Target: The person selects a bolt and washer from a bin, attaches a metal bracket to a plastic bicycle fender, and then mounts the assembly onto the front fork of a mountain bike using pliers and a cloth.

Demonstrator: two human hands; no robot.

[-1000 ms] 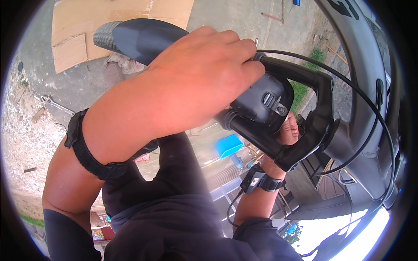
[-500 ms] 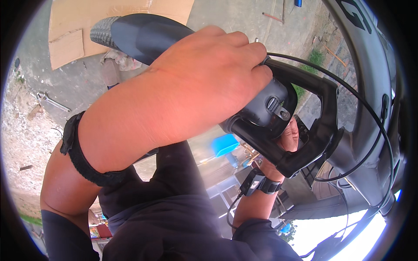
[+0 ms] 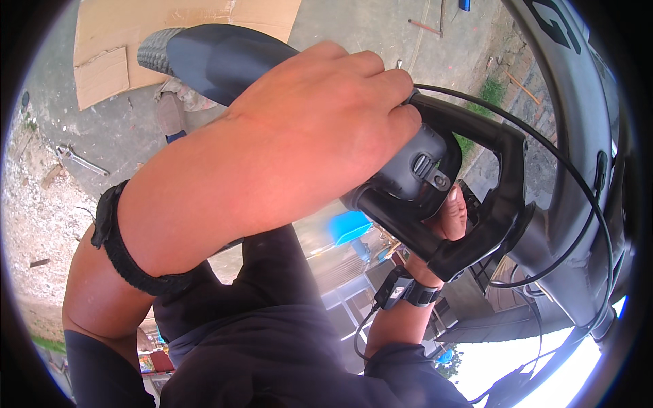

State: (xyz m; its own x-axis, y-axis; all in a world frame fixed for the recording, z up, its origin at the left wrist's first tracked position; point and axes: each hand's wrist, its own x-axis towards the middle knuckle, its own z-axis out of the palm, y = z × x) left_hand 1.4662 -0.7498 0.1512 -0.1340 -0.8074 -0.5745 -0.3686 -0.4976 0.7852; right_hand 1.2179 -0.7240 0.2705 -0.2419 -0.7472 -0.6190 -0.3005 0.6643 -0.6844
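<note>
- Since half a second ago, the right hand [image 3: 450, 214] has turned slightly behind the fork, its thumbnail now facing the head camera I watch from afar, while the left hand [image 3: 347, 102] holds nearly the same place
- The left hand, seen from the back, bends over a dark fender [image 3: 218, 58] and the nearby black fork [image 3: 513, 163]; I see its knuckles curled, but the fingertips are hidden, so I cannot tell how tightly they close or on what
- The right hand reaches up beneath the fork, thumb raised close to partly hidden fingers; I cannot tell whether anything sits between them
- The fender runs from the tyre [image 3: 155, 54] at upper left, passes under the left forearm and hand, and leads toward the fork
- Between the fork's two legs, just beside the left thumb, I make out a rounded black piece [image 3: 401, 170] with a slotted clip and a small metal tab [image 3: 439, 180] pierced by a hole, above the right hand
- A black cable [image 3: 520, 119] arcs from near the left hand's knuckles past the fork and across the grey frame [image 3: 578, 115] at right
- On the ground, well apart from both hands, I see flat cardboard [image 3: 122, 30] near the tyre, a metal wrench [image 3: 85, 161] at far left and a bright blue container [image 3: 350, 228] beyond the left forearm
</note>
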